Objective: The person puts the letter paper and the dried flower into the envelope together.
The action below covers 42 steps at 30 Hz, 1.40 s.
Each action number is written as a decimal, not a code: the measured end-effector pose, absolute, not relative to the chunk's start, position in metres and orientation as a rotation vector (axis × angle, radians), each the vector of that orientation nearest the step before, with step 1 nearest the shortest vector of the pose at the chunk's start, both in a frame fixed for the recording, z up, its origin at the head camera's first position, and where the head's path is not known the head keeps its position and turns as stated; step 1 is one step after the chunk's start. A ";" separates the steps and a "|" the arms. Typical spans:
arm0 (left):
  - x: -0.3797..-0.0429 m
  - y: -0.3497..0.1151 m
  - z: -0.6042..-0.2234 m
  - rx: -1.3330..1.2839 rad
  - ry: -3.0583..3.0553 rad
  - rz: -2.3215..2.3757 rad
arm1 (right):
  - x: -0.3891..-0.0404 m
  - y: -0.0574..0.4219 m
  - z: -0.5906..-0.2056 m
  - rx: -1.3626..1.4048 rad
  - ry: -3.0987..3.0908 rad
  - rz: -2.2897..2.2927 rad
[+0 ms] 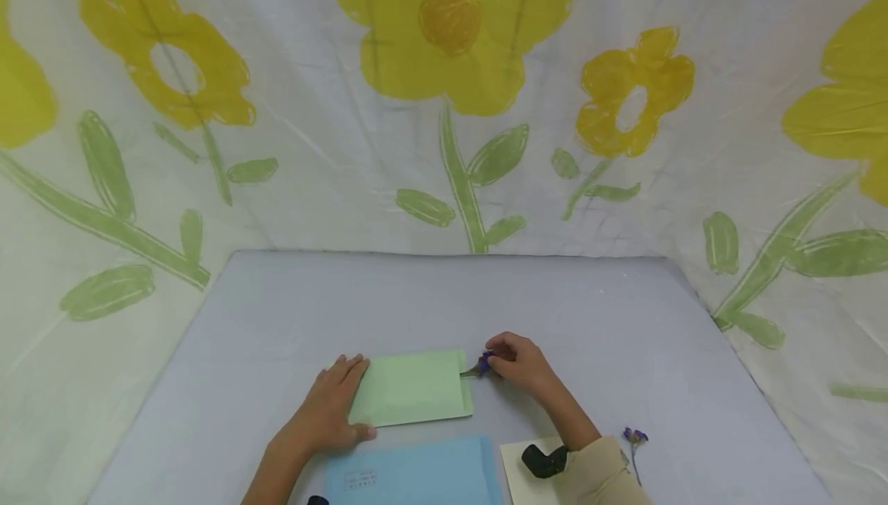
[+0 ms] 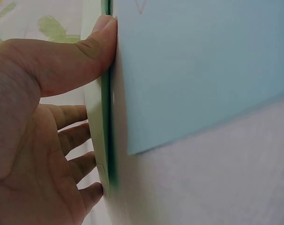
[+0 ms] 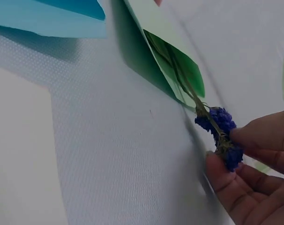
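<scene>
A light green envelope (image 1: 409, 389) lies at the middle of the near table, its mouth to the right and gaping in the right wrist view. My left hand (image 1: 336, 405) holds its left end, with the thumb (image 2: 102, 40) at the near edge and the fingers (image 2: 76, 140) across from it. At the mouth, my right hand (image 1: 520, 362) pinches a dried purple flower (image 3: 219, 124) by its head between thumb and fingertips. The flower's stems (image 3: 182, 77) run into the envelope, while the blooms sit just outside the opening. The lower stem ends are hidden inside.
A blue envelope (image 1: 416, 474) with small print lies just in front of the green one. Cream paper (image 1: 516, 474) sits to its right, partly under the right forearm. Another dried purple flower (image 1: 634, 437) rests farther right. A flower-painted curtain (image 1: 312, 181) hangs behind the table.
</scene>
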<state>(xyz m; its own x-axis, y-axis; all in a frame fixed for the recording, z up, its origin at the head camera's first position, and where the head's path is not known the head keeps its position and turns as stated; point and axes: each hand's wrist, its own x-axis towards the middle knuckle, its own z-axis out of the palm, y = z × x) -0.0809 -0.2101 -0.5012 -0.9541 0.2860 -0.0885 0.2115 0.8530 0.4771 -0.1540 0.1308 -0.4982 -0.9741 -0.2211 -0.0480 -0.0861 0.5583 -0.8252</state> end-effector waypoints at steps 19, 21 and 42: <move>-0.079 -0.208 -0.500 0.385 2.871 0.714 | -0.151 0.118 -0.507 -0.295 2.587 -1.399; -0.079 -0.208 -0.500 0.384 2.871 0.717 | -0.151 0.116 -0.506 -0.304 2.575 -1.405; -0.079 -0.209 -0.499 0.386 2.876 0.730 | -0.152 0.106 -0.507 -0.391 2.552 -1.398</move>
<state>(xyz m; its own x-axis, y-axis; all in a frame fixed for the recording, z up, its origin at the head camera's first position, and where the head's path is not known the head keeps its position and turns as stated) -0.0792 -0.2086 -0.4988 -0.9558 0.2827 -0.0807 0.2100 0.8485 0.4857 -0.1524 0.1063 -0.5066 -0.9439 -0.3261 -0.0520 -0.1317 0.5160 -0.8464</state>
